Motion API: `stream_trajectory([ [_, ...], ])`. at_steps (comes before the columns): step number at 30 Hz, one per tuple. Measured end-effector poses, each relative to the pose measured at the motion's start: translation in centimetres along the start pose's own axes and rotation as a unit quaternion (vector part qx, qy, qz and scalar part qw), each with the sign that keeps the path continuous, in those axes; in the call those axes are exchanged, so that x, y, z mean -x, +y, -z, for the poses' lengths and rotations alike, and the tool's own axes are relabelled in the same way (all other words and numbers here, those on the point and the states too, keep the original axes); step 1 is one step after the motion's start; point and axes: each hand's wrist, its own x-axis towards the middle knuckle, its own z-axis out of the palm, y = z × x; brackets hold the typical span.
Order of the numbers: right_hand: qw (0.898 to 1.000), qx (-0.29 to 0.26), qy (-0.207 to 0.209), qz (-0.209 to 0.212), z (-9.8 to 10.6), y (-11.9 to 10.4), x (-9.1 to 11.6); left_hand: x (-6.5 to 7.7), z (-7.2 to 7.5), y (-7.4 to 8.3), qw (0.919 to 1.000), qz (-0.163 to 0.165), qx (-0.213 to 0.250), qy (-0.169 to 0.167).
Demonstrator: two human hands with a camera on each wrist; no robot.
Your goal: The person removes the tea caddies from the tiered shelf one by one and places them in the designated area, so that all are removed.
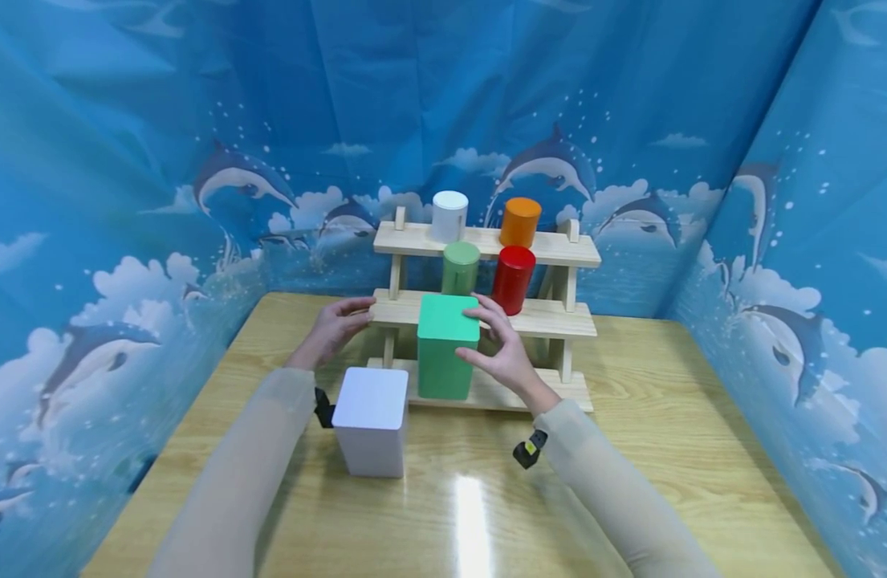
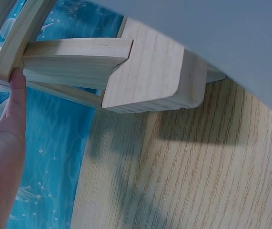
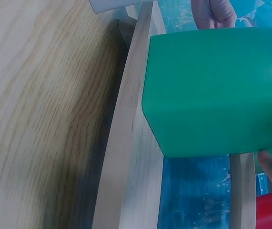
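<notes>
A tall green box (image 1: 445,365) stands on the bottom tier of a wooden three-tier display rack (image 1: 551,319). My right hand (image 1: 504,357) touches the box's right side, thumb near the front and a finger at the top edge; the fingertips (image 3: 267,161) also show against it in the right wrist view. On the left, my left hand (image 1: 335,327) pinches the end of the middle shelf board (image 2: 19,45) between thumb and finger. A white box (image 1: 372,433) is on the table in front of the rack, beside the left forearm.
A white cylinder (image 1: 449,217) and an orange cylinder (image 1: 520,222) stand on the top tier. The middle tier bears a green cylinder (image 1: 461,269) and a red cylinder (image 1: 513,281). Blue dolphin-print curtains (image 1: 385,96) enclose the wooden table (image 1: 653,417) at the back and sides.
</notes>
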Motion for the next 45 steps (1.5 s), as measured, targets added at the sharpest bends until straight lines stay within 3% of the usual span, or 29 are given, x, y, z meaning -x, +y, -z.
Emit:
stream_trajectory([
  [9,1.0,-0.005,0.012,0.022,-0.2,-0.2,0.4,0.1,-0.2,0.1,1.0,-0.002,0.001,0.0],
  [18,1.0,0.009,0.023,0.003,-0.2,-0.9,1.2,-0.1,-0.4,0.1,1.0,-0.003,0.007,0.002],
  [29,0.999,0.006,0.028,0.013,-0.3,-1.1,2.0,0.0,0.2,-0.1,1.0,-0.004,0.008,-0.002],
  [45,0.997,0.052,0.049,0.039,0.1,-2.1,3.7,-0.2,0.2,-0.3,1.0,0.004,0.002,-0.009],
])
